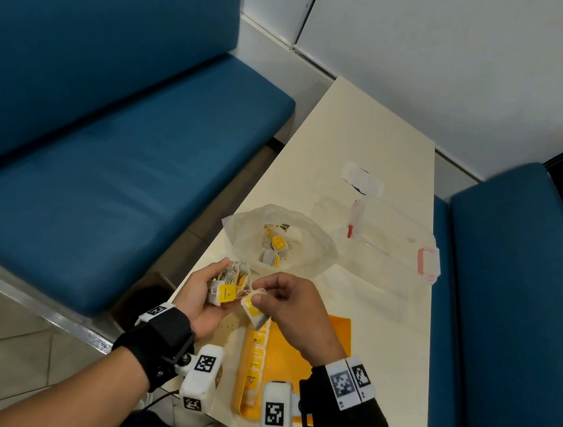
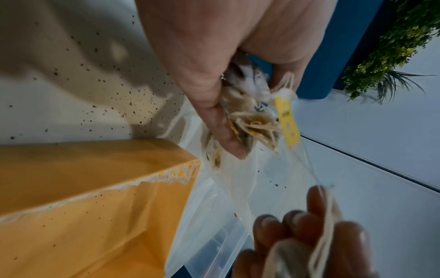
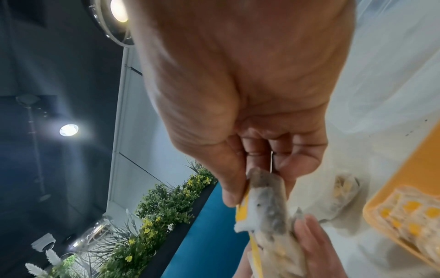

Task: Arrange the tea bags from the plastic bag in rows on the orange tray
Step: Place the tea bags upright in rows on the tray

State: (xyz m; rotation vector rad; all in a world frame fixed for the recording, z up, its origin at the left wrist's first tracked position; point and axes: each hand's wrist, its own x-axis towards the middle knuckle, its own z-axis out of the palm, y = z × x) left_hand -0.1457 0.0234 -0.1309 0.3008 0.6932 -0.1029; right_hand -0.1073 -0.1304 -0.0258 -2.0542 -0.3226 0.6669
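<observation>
My left hand [image 1: 208, 295] grips a tangled bunch of tea bags [image 1: 228, 282] with yellow tags above the table's near end; the same bunch [image 2: 252, 116] shows in the left wrist view. My right hand [image 1: 285, 303] pinches one tea bag [image 1: 254, 310] by its yellow tag, thumb on top, and its strings still run into the bunch. This bag [image 3: 266, 205] hangs from thumb and fingers in the right wrist view. Below lies the orange tray [image 1: 337, 335] with a row of tea bags [image 1: 254, 358] along its left side. The plastic bag [image 1: 279, 239] sits open behind, with more tea bags inside.
A clear plastic container [image 1: 388, 237] with a pink clasp lies at the table's right edge, a white paper piece [image 1: 362, 178] beyond it. Blue bench seats [image 1: 111, 179] flank the cream table [image 1: 382, 326] on both sides. Tea dust speckles the table.
</observation>
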